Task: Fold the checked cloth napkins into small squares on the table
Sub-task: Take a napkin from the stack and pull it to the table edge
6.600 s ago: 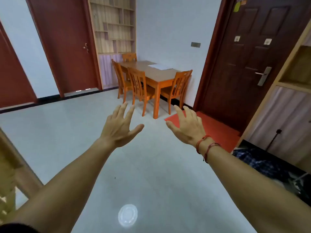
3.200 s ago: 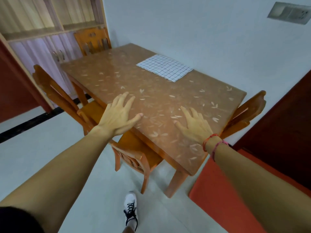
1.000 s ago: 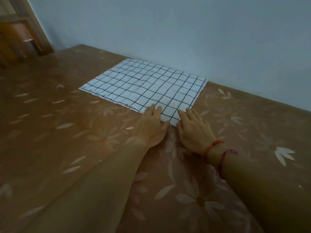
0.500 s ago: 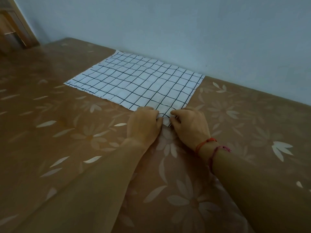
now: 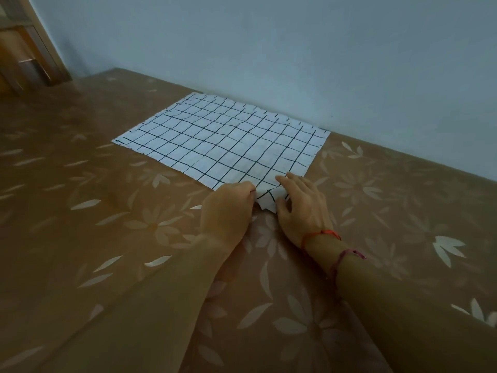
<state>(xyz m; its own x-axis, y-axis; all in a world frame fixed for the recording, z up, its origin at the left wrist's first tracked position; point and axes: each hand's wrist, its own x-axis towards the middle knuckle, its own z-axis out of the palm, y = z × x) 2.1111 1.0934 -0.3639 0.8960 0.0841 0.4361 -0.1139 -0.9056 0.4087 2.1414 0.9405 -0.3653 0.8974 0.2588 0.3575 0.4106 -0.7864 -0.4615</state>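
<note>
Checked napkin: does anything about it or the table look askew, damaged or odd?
Nothing stands out. The checked napkin lies flat on the table by the wall; only its near corner is lifted, where the left hand pinches it and the right hand touches it, which fits starting a fold.

The napkin (image 5: 223, 138) no longer lies flat at its near corner (image 5: 269, 201). That corner now stands off the table (image 5: 107, 224) as a crumpled peak between the hands, pulled slightly toward the person, with layered edges showing. The left hand (image 5: 228, 208) goes from flat to curled, gripping the corner's edge. The right hand (image 5: 301, 205), curled half a second ago, uncurls, its fingers straighter on the cloth.
</note>
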